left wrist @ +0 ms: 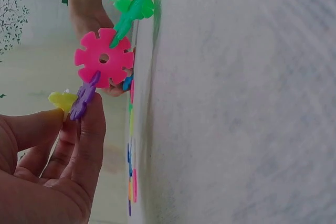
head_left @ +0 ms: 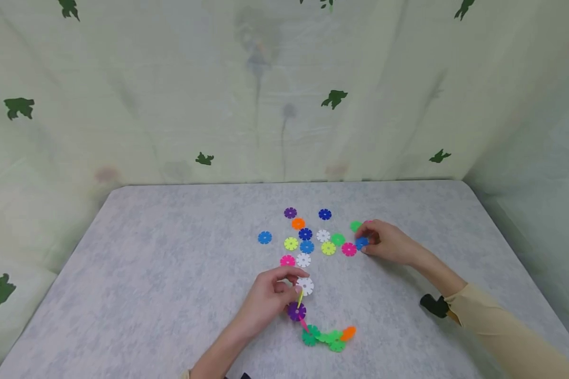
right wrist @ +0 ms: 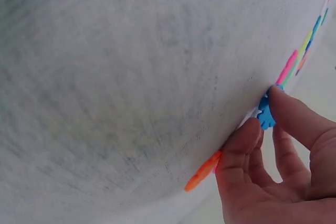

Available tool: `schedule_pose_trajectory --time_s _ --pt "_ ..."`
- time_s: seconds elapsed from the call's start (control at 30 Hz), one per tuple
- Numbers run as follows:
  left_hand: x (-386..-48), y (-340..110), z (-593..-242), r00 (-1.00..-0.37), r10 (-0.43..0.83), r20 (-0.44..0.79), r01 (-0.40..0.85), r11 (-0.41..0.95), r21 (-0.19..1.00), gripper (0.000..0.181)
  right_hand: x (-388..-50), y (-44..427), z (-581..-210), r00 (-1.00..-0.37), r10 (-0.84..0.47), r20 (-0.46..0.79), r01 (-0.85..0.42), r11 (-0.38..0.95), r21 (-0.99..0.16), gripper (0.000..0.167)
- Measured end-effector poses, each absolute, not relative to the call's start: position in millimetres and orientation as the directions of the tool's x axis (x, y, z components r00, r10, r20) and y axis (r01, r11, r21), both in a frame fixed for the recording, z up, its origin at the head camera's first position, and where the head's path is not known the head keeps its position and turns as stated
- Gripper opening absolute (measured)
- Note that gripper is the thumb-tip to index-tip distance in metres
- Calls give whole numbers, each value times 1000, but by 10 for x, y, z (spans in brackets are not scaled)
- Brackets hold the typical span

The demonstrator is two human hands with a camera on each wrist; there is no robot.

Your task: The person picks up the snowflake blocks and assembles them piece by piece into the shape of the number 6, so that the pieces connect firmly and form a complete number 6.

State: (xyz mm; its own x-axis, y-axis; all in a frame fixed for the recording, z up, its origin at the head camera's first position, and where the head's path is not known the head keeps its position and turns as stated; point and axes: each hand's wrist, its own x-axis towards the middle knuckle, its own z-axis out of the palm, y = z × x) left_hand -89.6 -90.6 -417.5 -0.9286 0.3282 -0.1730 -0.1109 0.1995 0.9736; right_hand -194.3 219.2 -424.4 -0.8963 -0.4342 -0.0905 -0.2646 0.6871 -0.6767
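My left hand [head_left: 271, 290] pinches the near end of a chain of slotted plastic snowflake discs, above the table. In that chain a white disc [head_left: 305, 286], a yellow disc [left wrist: 62, 99], a purple disc [head_left: 296, 311], a pink disc [left wrist: 104, 57], green discs [head_left: 310, 335] and an orange disc [head_left: 348, 333] are joined edge to edge. Farther right, my right hand [head_left: 390, 243] holds a blue disc [right wrist: 266, 113] between thumb and finger, tilted at the tabletop. An orange disc [right wrist: 203, 171] lies beside that hand in the right wrist view.
Loose discs in several colours lie flat between and beyond the hands, among them a pink disc [head_left: 349, 249], a yellow disc [head_left: 329, 248] and a light blue disc [head_left: 264, 238]. The grey tabletop [head_left: 170, 273] ends at a pale curtain [head_left: 170, 95] with green leaf shapes.
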Motion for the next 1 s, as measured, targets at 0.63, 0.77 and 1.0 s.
schedule_pose_trajectory --time_s 0.63,0.77,1.0 --pt "-915 -918 -4172 -924 362 -120 -72 143 987 27 -1455 1964 -4097 -955 -295 43 -221 604 -766 18" --pt "-917 -920 -4166 -922 370 -116 -75 123 990 26 -1279 1864 -4062 -960 -270 68 -207 531 -821 19" --pt "-908 -921 -4159 -929 354 -108 -76 104 992 29 -1071 1661 -4018 -981 -190 34 -105 379 -919 28"
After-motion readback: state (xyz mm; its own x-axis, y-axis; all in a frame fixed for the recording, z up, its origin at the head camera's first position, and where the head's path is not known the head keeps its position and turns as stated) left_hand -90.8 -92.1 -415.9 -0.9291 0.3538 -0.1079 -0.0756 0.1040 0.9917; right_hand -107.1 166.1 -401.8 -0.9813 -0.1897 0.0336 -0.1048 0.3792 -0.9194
